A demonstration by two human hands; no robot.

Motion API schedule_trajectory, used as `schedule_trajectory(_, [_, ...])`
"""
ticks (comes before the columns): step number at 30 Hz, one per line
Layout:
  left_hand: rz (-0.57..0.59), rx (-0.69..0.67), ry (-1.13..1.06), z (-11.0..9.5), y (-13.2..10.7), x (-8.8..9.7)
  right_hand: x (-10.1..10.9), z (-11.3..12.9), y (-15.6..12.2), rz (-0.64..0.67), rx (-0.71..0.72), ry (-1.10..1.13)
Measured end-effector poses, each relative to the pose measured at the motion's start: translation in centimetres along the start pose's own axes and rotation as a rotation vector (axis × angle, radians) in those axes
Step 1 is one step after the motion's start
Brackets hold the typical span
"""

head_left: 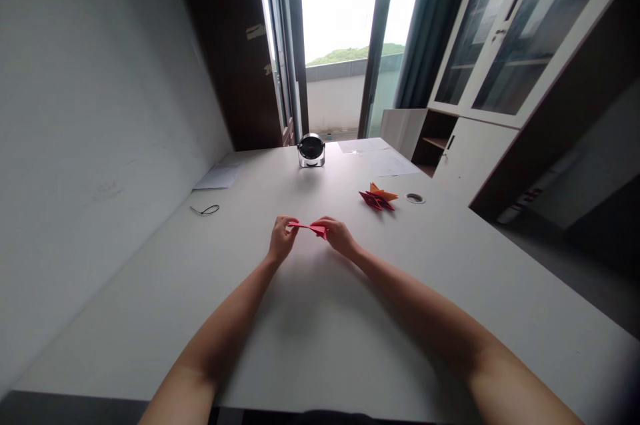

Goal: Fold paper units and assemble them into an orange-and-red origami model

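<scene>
A piece of folded red paper (pixel 317 229) is stretched between my two hands, just above the middle of the white table. My left hand (pixel 283 238) pinches its left end between thumb and fingers. At the other end, my right hand (pixel 336 235) grips the wider folded part, its fingers covering some of the paper. To the right and farther back lies a small pile of folded paper pieces, a dark red one (pixel 376 201) and an orange one (pixel 384 192), with pointed tips. How many pieces overlap there I cannot tell.
A roll of tape (pixel 415 198) lies right of the paper pile. At the far end stands a round black and silver device (pixel 311 150). Paper sheets (pixel 393 162) lie at the back right, another sheet (pixel 218 176) at the left edge. A black cable tie (pixel 206 210) is at left.
</scene>
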State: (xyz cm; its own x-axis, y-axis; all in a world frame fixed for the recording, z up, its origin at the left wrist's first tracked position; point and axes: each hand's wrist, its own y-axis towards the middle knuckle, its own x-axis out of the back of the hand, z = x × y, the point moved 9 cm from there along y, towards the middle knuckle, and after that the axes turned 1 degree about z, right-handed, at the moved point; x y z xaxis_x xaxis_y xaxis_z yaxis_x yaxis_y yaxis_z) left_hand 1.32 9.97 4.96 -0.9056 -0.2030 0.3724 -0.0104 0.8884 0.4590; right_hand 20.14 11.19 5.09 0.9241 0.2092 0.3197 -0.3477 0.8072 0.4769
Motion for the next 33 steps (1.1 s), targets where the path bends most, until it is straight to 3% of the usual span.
schedule_trajectory(3, [-0.028, -0.07, 0.18, -1.0, -0.1, 0.9, 0.7, 0.8, -0.1, -0.031, 0.085, -0.193])
schedule_trajectory(6, [0.031, -0.114, 0.269, -1.1, -0.2, 0.4, 0.9, -0.1, -0.2, -0.025, 0.054, -0.444])
schedule_trajectory(11, [0.209, -0.132, 0.445, 0.0, -0.6, -1.5, -0.4, -1.8, -0.5, 0.2, 0.027, -0.741])
schedule_trajectory(16, [0.309, -0.147, 0.533, 0.2, -0.9, -2.3, -0.5, -1.6, -0.7, 0.243, 0.028, -0.79])
schedule_trajectory(21, [0.331, -0.153, 0.554, -0.1, -1.0, -2.3, -0.4, -1.6, -0.4, 0.215, 0.08, -0.683])
schedule_trajectory(27, [0.336, -0.116, 0.51, 0.5, -0.7, -2.3, 0.1, -3.3, 0.0, 0.174, -0.037, -0.704])
schedule_trajectory(33, [0.347, -0.072, 0.553, 1.0, -0.9, -2.7, 0.1, -2.6, -0.2, 0.165, -0.122, -0.85])
